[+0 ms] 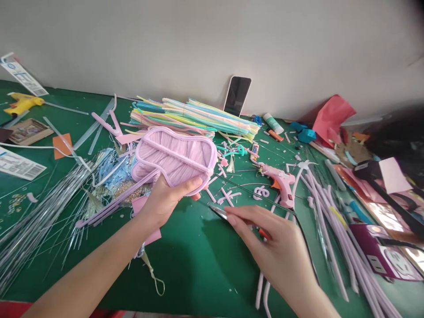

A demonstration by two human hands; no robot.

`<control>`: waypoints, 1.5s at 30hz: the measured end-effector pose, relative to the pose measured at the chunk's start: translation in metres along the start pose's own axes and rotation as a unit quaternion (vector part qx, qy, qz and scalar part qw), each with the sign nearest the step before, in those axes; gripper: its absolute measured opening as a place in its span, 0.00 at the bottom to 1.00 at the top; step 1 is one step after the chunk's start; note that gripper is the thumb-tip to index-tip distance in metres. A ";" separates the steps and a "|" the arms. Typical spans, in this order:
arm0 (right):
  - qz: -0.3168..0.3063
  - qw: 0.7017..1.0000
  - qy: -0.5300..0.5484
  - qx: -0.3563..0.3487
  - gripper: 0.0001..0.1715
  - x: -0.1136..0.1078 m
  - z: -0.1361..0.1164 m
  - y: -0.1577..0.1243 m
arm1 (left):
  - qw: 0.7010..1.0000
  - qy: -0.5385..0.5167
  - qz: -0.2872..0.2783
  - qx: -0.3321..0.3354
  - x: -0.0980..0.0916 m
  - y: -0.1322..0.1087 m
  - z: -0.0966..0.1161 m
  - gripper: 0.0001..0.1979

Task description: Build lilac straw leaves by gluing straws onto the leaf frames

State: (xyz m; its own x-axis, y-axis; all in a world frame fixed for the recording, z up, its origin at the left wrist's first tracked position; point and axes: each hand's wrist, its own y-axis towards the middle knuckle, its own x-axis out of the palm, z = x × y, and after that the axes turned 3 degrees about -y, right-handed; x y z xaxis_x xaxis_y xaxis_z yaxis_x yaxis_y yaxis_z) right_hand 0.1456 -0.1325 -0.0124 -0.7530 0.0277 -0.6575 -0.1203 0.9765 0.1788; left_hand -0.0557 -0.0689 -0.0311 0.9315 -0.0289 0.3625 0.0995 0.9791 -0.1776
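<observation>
Purple craft piece (177, 154) slants down rightward along its long axis, left hand (165, 198) pinching its lower edge, right hand (280, 238) apart, below right, pinching a metal-tipped tool (218, 212).

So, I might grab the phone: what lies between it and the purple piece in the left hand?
The head view shows piled pastel pipe cleaners between the phone and the purple piece.
</observation>
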 end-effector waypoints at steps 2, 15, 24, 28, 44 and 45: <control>-0.012 0.974 0.197 0.110 0.15 0.019 -0.010 0.017 | 1.000 -0.010 -0.012 -0.013 0.002 -0.002 -0.001 0.08; -0.014 0.851 0.497 0.167 0.06 0.052 -0.009 0.042 | 0.998 -0.037 -0.031 -0.032 0.004 -0.007 -0.004 0.12; -0.016 0.835 0.518 0.183 0.08 0.052 -0.006 0.042 | 1.000 0.010 -0.025 -0.002 0.005 -0.010 -0.010 0.17; 0.000 0.831 0.529 0.172 0.09 0.054 -0.006 0.041 | 0.999 0.002 -0.046 0.007 0.005 -0.011 -0.013 0.09; 0.012 0.803 0.553 0.222 0.12 0.060 -0.002 0.040 | 0.996 0.071 0.010 0.045 0.005 -0.010 -0.013 0.14; 0.010 0.799 0.557 0.224 0.12 0.060 -0.002 0.040 | 0.995 0.083 0.010 0.051 0.004 -0.010 -0.014 0.13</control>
State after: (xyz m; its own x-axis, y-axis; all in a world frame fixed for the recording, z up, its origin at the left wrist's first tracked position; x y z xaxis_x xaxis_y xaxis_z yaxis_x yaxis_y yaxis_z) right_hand 0.0945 -0.0919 -0.0433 -0.8905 0.0801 0.4478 -0.0456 0.9637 -0.2632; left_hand -0.0481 -0.0816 -0.0403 0.9786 -0.0347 0.2026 0.0533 0.9948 -0.0870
